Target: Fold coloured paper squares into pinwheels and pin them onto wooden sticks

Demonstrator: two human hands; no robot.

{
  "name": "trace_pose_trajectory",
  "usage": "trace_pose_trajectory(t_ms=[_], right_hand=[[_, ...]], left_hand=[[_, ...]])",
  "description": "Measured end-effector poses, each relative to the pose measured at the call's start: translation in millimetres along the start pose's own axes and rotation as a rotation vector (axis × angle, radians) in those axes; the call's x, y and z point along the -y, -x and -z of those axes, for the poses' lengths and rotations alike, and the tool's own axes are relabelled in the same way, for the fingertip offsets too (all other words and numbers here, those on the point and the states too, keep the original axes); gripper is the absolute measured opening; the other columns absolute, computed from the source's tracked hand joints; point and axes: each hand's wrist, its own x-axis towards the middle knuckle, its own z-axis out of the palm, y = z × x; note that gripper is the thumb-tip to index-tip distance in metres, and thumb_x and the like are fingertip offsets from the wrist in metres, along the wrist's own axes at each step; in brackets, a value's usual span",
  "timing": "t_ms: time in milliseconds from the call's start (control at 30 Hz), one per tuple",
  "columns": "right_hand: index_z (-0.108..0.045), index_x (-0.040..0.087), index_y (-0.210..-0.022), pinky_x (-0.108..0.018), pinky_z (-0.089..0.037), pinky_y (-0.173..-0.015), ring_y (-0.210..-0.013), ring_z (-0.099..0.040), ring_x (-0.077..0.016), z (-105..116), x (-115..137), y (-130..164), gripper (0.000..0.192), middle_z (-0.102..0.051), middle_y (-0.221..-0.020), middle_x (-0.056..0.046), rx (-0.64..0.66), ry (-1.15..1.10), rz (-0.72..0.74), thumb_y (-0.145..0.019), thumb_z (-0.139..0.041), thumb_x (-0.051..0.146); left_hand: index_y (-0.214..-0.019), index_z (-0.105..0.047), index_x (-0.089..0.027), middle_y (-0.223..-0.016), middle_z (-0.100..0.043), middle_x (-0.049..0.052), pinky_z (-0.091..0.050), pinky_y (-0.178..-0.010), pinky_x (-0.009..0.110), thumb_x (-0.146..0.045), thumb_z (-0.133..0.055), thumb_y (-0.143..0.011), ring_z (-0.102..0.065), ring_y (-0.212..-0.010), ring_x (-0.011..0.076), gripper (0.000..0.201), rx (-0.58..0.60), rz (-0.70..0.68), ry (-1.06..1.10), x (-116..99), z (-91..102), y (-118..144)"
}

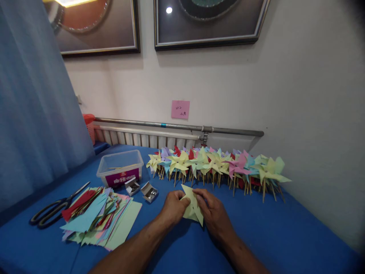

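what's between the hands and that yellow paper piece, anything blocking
Nothing visible. The left hand and the right hand both already grip the yellow paper piece directly, above the blue table.

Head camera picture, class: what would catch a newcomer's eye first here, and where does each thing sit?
First, the long row of coloured paper pinwheels on sticks, lined along the far side of the blue table by the wall. Next, the left hand and right hand folding a pale yellow paper piece at centre. Left of them lies a stack of coloured paper beside black scissors.
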Motion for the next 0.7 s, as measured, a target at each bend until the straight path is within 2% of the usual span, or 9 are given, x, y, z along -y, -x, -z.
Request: trace_pose_trajectory(t_ms=[267,400,500,600,700], right_hand=[[-0.075,0.027,-0.109,-0.039,-0.053,-0.088,-0.094,-0.071,-0.0251,-0.4,-1.7,-2.1,0.029,-0.077,-0.102,-0.007,0.041,-0.002,0.049,-0.098,-0.05,0.035],[-0.071,0.027,-0.12,-0.041,-0.052,-0.095,-0.105,-0.07,-0.0262,-1.4,-3.2,-1.8,0.032,-0.076,-0.114,-0.008,0.017,-0.013,0.025,-0.096,-0.053,0.037],[-0.067,0.026,-0.127,-0.042,-0.053,-0.094,-0.104,-0.071,-0.0266,-1.4,-4.4,-1.5,0.038,-0.077,-0.113,-0.008,0.003,-0.025,-0.05,-0.093,-0.056,0.039],[-0.068,0.025,-0.121,-0.04,-0.055,-0.09,-0.097,-0.072,-0.0263,-0.2,-3.8,-1.4,0.036,-0.078,-0.107,-0.008,0.004,-0.035,-0.094,-0.094,-0.056,0.043],[-0.072,0.025,-0.113,-0.039,-0.055,-0.089,-0.098,-0.072,-0.0267,1.1,-2.4,-1.7,0.032,-0.078,-0.108,-0.008,0.004,-0.036,-0.068,-0.095,-0.053,0.044]], left_hand=[[-0.059,-0.056,-0.017,-0.049,-0.05,-0.006,-0.028,-0.046,0.022,-0.019,-0.072,-0.072,-0.04,-0.044,0.0081,0.021,0.003,0.0,0.025,5.8,0.8,-3.1],[-0.061,-0.056,-0.017,-0.052,-0.054,-0.004,-0.031,-0.048,0.022,-0.022,-0.071,-0.073,-0.044,-0.046,0.0091,0.02,0.026,-0.002,0.052,10.1,0.6,-5.0],[-0.061,-0.056,-0.018,-0.052,-0.055,-0.004,-0.032,-0.048,0.022,-0.022,-0.07,-0.073,-0.044,-0.046,0.0094,0.019,0.031,-0.009,0.059,14.0,0.6,-7.2],[-0.06,-0.055,-0.018,-0.051,-0.053,-0.004,-0.031,-0.047,0.022,-0.02,-0.068,-0.073,-0.042,-0.045,0.0089,0.018,0.028,-0.014,0.048,14.5,0.9,-7.9],[-0.06,-0.055,-0.018,-0.051,-0.053,-0.005,-0.03,-0.046,0.022,-0.02,-0.068,-0.073,-0.042,-0.045,0.0087,0.018,0.023,-0.013,0.031,10.7,1.8,-6.2]])
